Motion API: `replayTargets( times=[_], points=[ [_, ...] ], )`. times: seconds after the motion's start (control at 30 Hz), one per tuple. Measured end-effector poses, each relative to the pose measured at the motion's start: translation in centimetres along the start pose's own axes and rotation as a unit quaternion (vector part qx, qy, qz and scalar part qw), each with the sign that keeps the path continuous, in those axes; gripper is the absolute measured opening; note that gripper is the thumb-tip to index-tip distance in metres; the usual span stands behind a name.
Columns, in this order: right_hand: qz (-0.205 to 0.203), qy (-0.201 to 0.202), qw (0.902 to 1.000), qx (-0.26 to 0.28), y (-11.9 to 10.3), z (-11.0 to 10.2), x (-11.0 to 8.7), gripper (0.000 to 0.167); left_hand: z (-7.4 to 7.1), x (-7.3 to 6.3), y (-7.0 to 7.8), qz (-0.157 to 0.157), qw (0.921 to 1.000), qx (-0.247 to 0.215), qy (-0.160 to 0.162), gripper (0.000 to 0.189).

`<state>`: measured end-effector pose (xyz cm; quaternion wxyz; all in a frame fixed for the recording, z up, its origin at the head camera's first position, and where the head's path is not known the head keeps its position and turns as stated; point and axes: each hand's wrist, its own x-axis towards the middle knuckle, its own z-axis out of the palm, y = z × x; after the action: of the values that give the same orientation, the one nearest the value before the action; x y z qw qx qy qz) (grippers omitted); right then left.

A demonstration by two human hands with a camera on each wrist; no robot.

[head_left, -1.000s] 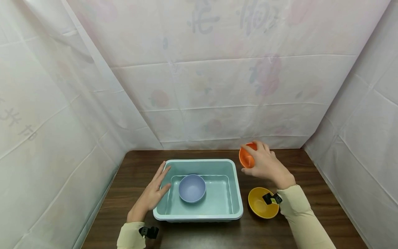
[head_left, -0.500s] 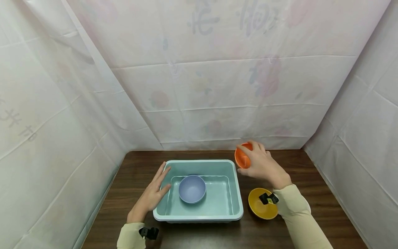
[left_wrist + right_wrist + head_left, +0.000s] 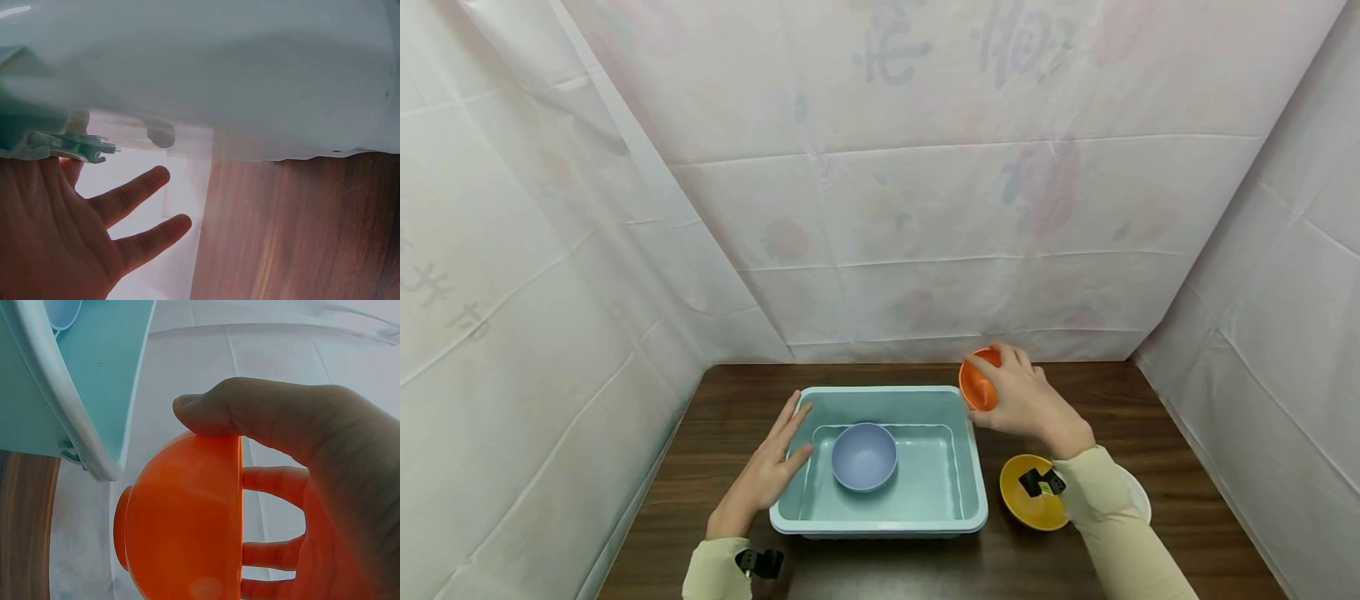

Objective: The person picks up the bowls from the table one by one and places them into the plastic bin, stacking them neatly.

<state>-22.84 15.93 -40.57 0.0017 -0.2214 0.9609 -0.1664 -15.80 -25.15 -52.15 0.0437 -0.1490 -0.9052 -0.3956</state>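
My right hand [image 3: 1018, 396] grips an orange bowl [image 3: 187, 512] across its rim, thumb on one side and fingers on the other. The bowl is tilted on its side by the back right corner of a pale teal basin [image 3: 925, 527]. Inside the basin a lavender bowl [image 3: 863, 457] sits upright, left of centre. My left hand [image 3: 767, 467] lies along the basin's left side with straight, spread fingers; in the left wrist view the basin's wall fills the upper part, above the fingers [image 3: 134, 194].
A yellow bowl [image 3: 1026, 508] stands on the dark wooden table [image 3: 880, 575] right of the basin, partly under the right wrist. Behind the right sleeve a white round dish [image 3: 1137, 493] shows in part. White cloth [image 3: 925, 208] hangs at the back and both sides.
My right hand has moved left with the orange bowl, up to the basin's back right corner. More of the white dish shows beside the sleeve. The left hand has stayed put.
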Motion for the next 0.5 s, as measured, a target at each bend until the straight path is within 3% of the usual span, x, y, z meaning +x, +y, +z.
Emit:
replayTargets(
  times=[0.5],
  points=[
    [-0.011,0.0,0.9999,0.004,-0.81,0.74,0.07,0.086,0.07,0.08,-0.08,0.002,0.9999,0.01,0.002,0.066]
  ],
)
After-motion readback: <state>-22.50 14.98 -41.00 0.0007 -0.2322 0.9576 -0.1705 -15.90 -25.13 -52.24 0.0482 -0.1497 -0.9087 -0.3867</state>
